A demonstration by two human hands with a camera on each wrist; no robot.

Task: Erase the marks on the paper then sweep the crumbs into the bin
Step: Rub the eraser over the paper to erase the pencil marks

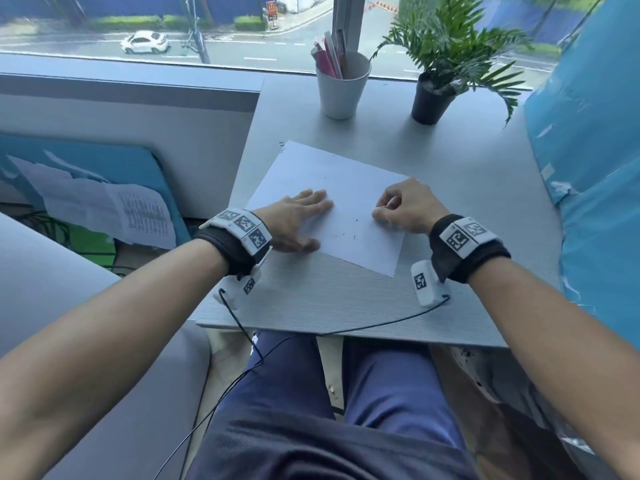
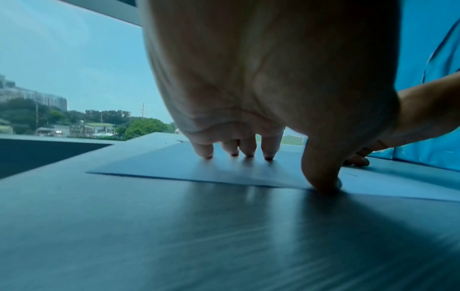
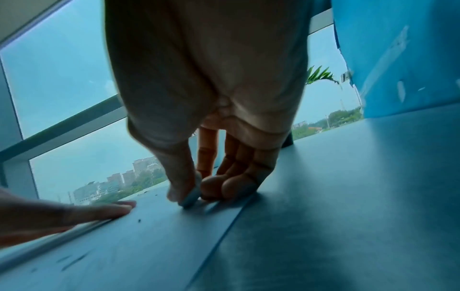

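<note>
A white sheet of paper [image 1: 332, 199] lies angled on the grey table [image 1: 450, 216]. My left hand [image 1: 298, 216] lies flat on its left part, fingers [image 2: 246, 149] straight and pressing the sheet, thumb at the near edge. My right hand [image 1: 405, 206] sits at the paper's right edge and pinches a small pale eraser [image 3: 193, 194] against the sheet between thumb and fingers. Small dark crumbs [image 1: 346, 235] are scattered on the paper near its front, and a few specks [image 1: 282, 144] lie off its far corner. No bin is in view.
A white cup [image 1: 341, 86] with pens stands at the back of the table, a potted plant [image 1: 440, 88] to its right. A blue wrapped object [image 1: 595, 168] borders the right side. The table's near edge is above my lap; papers lie on the floor at left.
</note>
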